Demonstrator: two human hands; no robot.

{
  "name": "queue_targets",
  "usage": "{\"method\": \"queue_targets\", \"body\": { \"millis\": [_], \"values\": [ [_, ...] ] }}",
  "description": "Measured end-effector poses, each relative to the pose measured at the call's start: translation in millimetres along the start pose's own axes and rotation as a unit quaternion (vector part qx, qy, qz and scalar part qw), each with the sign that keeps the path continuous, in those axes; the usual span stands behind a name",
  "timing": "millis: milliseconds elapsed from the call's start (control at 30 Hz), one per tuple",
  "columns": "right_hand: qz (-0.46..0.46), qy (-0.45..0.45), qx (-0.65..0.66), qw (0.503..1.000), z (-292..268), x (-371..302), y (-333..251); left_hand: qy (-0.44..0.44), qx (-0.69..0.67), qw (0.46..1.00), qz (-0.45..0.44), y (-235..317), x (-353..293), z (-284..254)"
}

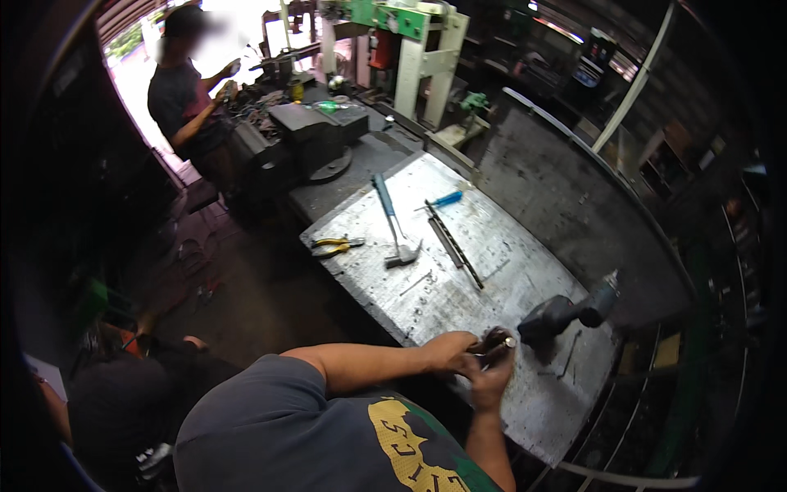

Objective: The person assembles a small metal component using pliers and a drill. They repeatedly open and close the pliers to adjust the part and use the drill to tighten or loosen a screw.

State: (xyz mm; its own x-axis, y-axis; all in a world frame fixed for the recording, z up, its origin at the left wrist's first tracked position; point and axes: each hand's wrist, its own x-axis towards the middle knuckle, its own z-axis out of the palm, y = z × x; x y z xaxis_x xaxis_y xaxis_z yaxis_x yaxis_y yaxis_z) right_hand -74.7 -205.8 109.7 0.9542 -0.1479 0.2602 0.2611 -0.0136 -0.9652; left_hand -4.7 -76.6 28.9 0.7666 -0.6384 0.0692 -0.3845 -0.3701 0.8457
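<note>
Both my hands are closed round a dark, shiny metal piece [494, 343] with a bright round end; its exact kind is hard to make out. My left hand [449, 353] grips it from the left, and my right hand [492, 379] holds it from below. They are over the near edge of a metal-topped table [525, 254]. Just right of them stands a dark cordless drill [566, 316]. Farther off lie a claw hammer [392, 221] with a blue grip, yellow-handled pliers [338, 246], a blue-handled screwdriver [443, 200] and two narrow dark metal strips [452, 243].
Small metal bits [422, 299] are scattered near the table's left edge; a thin bent rod [571, 354] lies by the drill. Beyond stands a large bench vise [316, 135]. Another person [190, 98] works at the far left, and someone in dark clothes [139, 402] is low at the left.
</note>
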Motion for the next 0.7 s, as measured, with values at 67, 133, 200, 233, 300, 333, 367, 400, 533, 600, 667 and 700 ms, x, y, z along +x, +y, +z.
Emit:
{"method": "queue_targets", "body": {
  "millis": [67, 133, 200, 233, 300, 333, 367, 400, 533, 600, 667, 700],
  "values": [
    [-0.009, 0.014, -0.051, 0.999, 17.3, -4.7, -5.7, 0.031, -0.069, 0.994, -0.081, 13.3, -10.5, 3.9],
    [0.094, 0.035, -0.11, 0.989, 16.5, 11.7, -2.3, 0.011, -0.034, 0.99, -0.137, 20.3, -24.7, -0.3],
    [0.104, -0.283, -0.017, 0.953, -8.6, 47.1, 4.7, -0.04, 0.027, 0.999, -0.018, 20.1, -33.3, -10.4],
    [0.109, -0.418, 0.064, 0.9, -20.5, 59.2, 7.2, -0.059, 0.057, 0.996, 0.034, 17.5, -33.9, -16.8],
    [0.169, -0.424, 0.054, 0.888, -36.1, 68.1, 8.2, -0.124, -0.037, 0.99, 0.064, 10.4, -28.8, -27.3],
    [0.202, -0.425, 0.048, 0.881, -38.0, 64.6, 6.3, -0.154, -0.076, 0.982, 0.077, 6.6, -23.8, -31.2],
    [0.173, -0.403, 0.058, 0.897, -35.9, 56.2, 2.8, -0.163, -0.082, 0.98, 0.078, 4.9, -18.4, -30.9],
    [0.116, -0.332, 0.05, 0.935, -30.9, 41.9, -2.7, -0.153, -0.024, 0.986, 0.055, 4.0, -13.8, -28.9],
    [0.038, 0.068, -0.069, 0.995, 8.0, -11.2, -15.8, 0.006, 0.055, 0.998, 0.018, 17.3, -14.5, 2.5],
    [0.001, 0.091, -0.126, 0.988, 6.8, -5.9, -12.0, 0.053, 0.045, 0.998, -0.012, 24.4, -22.8, 15.1],
    [-0.019, -0.097, -0.107, 0.989, -19.5, 26.4, -2.6, 0.063, 0.068, 0.995, -0.025, 24.6, -29.4, 17.4],
    [0.039, -0.218, 0.038, 0.974, -36.9, 44.6, 3.1, 0.065, 0.077, 0.994, -0.034, 22.2, -29.7, 15.5]
  ]
}}
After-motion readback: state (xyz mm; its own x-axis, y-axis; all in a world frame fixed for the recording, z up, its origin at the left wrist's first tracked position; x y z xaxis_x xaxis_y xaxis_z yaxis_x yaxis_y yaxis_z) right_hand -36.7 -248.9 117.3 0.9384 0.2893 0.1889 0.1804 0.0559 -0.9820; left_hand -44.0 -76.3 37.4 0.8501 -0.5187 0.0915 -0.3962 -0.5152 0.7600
